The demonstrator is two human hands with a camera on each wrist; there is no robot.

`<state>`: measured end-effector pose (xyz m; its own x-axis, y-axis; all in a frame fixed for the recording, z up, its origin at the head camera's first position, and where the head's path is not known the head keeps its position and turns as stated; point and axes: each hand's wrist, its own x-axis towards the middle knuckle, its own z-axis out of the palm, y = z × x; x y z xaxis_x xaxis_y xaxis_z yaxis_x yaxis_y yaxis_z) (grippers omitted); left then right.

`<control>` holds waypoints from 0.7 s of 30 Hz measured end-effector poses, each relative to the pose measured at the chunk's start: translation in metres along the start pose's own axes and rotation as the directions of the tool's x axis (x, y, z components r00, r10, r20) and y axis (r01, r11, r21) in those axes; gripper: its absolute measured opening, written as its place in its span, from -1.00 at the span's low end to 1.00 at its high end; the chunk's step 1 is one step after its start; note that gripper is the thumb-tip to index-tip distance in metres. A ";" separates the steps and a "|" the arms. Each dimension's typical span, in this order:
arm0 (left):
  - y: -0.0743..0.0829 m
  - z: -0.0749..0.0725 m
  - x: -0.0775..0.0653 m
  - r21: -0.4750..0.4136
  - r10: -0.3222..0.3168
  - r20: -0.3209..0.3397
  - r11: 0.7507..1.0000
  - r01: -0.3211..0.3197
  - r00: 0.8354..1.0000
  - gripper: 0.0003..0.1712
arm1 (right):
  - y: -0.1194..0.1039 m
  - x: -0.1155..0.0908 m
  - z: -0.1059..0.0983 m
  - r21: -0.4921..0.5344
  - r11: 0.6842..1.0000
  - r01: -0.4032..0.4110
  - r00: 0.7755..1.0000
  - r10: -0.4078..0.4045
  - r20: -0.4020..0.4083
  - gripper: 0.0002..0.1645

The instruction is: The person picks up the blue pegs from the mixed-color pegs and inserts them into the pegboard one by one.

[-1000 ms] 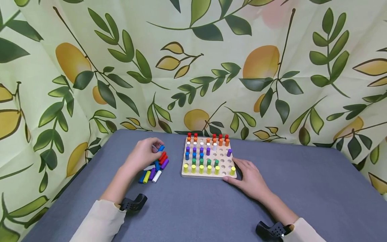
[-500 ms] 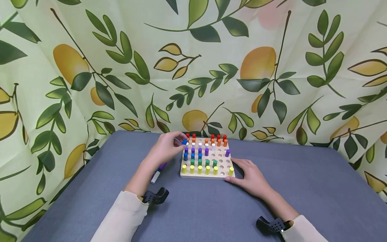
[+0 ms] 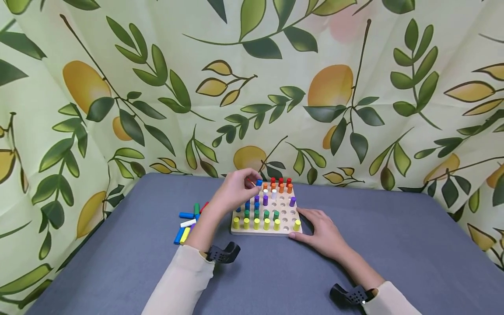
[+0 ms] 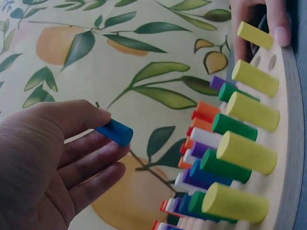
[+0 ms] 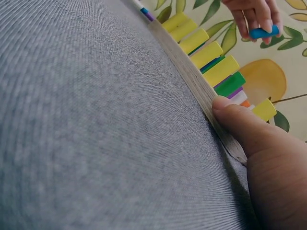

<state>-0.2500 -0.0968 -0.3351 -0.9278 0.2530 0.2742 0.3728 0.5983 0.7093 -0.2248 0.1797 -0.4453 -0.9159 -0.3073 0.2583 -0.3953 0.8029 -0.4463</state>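
Observation:
My left hand [image 3: 234,190] pinches a blue peg [image 4: 117,133] between thumb and fingers, above the back left part of a wooden pegboard [image 3: 257,232]. In the left wrist view the peg is apart from the standing pegs. Rows of red, orange, white, purple, blue, green and yellow pegs [image 3: 256,224] stand upright in the board, with several bare holes toward its right side. My left hand hides part of the back left rows. At the front right corner, my right hand [image 3: 324,234] grips the board, its thumb [image 5: 240,122] against the front edge and its fingers along the right side.
Loose pegs in blue, white, yellow, green, red and purple lie in a pile left of the board, such as a white peg [image 3: 188,223]; my left forearm partly covers them. A grey cloth [image 3: 130,262] covers the table. Behind it hangs a leaf-patterned curtain [image 3: 236,105].
My left hand has gone from the loose pile rightward to over the board, carrying the blue peg. More of the pile shows than half a second ago. My right hand stays at the corner.

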 end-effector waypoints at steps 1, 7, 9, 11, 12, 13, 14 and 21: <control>0.001 0.002 0.001 -0.005 -0.004 0.004 1.000 0.004 1.000 -0.76 | 0.000 0.000 0.000 0.000 1.000 -0.001 1.000 0.001 0.000 0.03; 0.000 0.010 0.003 0.017 0.028 0.047 0.999 -0.029 0.998 -0.75 | 0.001 -0.001 0.001 0.003 1.000 0.005 1.000 -0.005 -0.008 0.03; -0.002 0.012 0.003 0.032 0.044 0.046 0.998 -0.045 0.998 -0.75 | 0.001 -0.001 0.002 0.005 1.000 0.008 1.000 -0.008 -0.009 0.03; -0.005 0.014 0.003 0.028 0.047 0.040 0.998 -0.048 0.998 -0.76 | 0.001 -0.001 0.002 0.003 1.000 0.007 1.000 -0.007 -0.008 0.03; -0.006 0.015 0.002 0.023 0.045 0.036 0.999 -0.046 0.998 -0.77 | 0.001 -0.001 0.002 0.004 1.000 0.007 1.000 -0.007 -0.007 0.03; -0.007 0.016 0.002 0.015 0.043 0.035 0.999 -0.043 0.998 -0.77 | 0.000 -0.001 0.002 0.004 1.000 0.005 1.000 -0.005 -0.005 0.03; -0.008 0.017 0.002 0.008 0.043 0.036 0.999 -0.043 0.998 -0.77 | 0.000 -0.001 0.002 0.004 1.000 0.003 1.000 -0.003 -0.004 0.03; -0.008 0.028 0.007 0.030 0.040 0.073 0.999 -0.043 0.997 -0.75 | 0.002 0.000 0.001 -0.008 1.000 -0.002 1.000 0.002 -0.005 0.03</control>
<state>-0.2587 -0.0786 -0.3573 -0.9083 0.3320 0.2544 0.4124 0.6096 0.6770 -0.2253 0.1810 -0.4471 -0.9163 -0.3029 0.2618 -0.3927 0.8077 -0.4398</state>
